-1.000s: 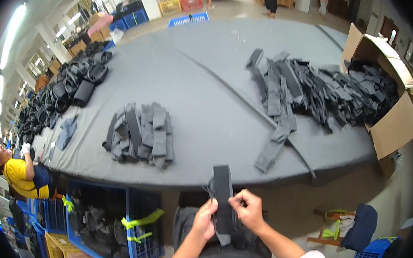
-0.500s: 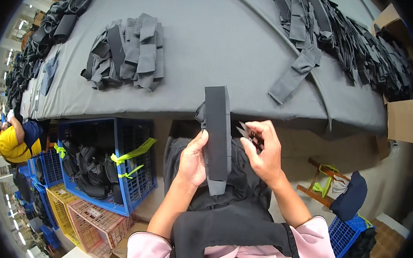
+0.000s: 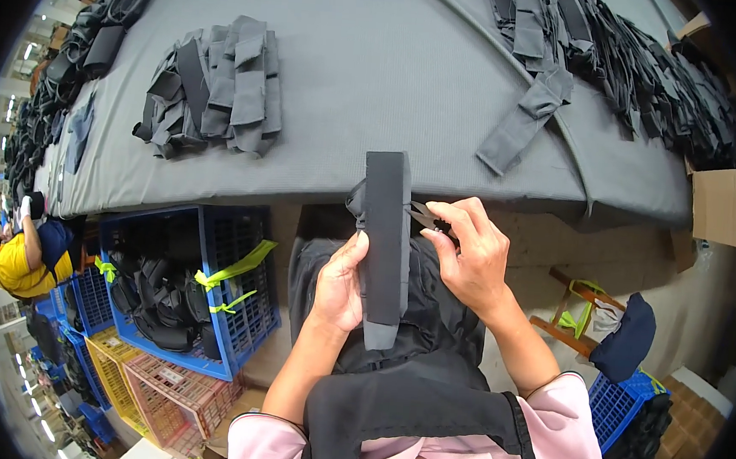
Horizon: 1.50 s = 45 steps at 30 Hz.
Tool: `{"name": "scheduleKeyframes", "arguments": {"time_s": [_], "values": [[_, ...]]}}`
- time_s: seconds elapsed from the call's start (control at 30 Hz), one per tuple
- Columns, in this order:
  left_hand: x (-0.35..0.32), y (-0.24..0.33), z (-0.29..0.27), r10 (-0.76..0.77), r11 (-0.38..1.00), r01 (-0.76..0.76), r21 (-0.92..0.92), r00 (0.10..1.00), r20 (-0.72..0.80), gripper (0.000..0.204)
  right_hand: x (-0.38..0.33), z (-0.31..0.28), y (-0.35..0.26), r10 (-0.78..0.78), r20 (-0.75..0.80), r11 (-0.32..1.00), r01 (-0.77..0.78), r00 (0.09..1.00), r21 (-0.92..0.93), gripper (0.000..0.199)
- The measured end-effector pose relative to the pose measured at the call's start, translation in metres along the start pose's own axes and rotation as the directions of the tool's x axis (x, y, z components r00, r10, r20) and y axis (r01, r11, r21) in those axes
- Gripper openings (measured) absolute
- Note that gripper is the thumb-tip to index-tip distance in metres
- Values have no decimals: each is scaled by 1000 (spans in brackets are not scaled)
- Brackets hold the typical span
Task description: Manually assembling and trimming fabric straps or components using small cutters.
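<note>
My left hand (image 3: 343, 286) grips a long dark grey fabric strip (image 3: 383, 239) by its left side, thumb on its face. The piece stands lengthwise in front of my body, with a lighter grey end showing at the bottom. In my right hand (image 3: 477, 252) is a small pair of thread snips (image 3: 424, 216), held between thumb and fingers. Their pointed blades reach the strip's right edge, slightly apart from each other; whether a thread lies between them is too small to tell. My curled fingers partly hide the handles.
On the grey cloth-covered table (image 3: 353, 83) lie a stack of grey strips (image 3: 242, 84), one loose strip (image 3: 520, 125) and a large heap (image 3: 635, 78). A blue crate (image 3: 239, 306) of black pieces stands left, a wooden stool (image 3: 563, 311) right. A person in yellow (image 3: 25, 257) is far left.
My right hand has moved slightly left and up, bringing the snips' tips to the strip's right edge. My left hand keeps its hold with little movement.
</note>
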<state>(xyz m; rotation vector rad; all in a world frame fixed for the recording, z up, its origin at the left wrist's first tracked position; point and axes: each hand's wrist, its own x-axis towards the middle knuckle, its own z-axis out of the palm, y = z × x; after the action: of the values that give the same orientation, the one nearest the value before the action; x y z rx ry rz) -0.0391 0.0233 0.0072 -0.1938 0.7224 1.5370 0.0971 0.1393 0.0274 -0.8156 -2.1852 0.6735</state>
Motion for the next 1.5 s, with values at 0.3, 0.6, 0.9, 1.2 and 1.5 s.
{"name": "scheduleKeyframes", "arguments": {"time_s": [0.3, 0.6, 0.9, 1.2, 1.5], "values": [[-1, -3, -4, -28, 1000, 27, -10, 999, -34, 40, -4, 0, 2, -8, -4, 999, 7, 1000, -53, 27], [0, -3, -3, -26, 1000, 26, 11, 1000, 3, 36, -8, -5, 7, 94, 21, 981, -96, 995, 167, 27], [-7, 1, 4, -16, 998, 14, 56, 999, 39, 31, 8, -7, -3, -39, 138, 995, 25, 990, 99, 27], [-8, 0, 5, -40, 989, 39, 142, 999, 6, 32, 9, 1, 2, -165, 121, 985, 158, 979, 67, 26], [-3, -4, -2, -67, 992, 66, 106, 998, 6, 33, -2, 1, 4, -87, 12, 992, 85, 996, 93, 17]]}}
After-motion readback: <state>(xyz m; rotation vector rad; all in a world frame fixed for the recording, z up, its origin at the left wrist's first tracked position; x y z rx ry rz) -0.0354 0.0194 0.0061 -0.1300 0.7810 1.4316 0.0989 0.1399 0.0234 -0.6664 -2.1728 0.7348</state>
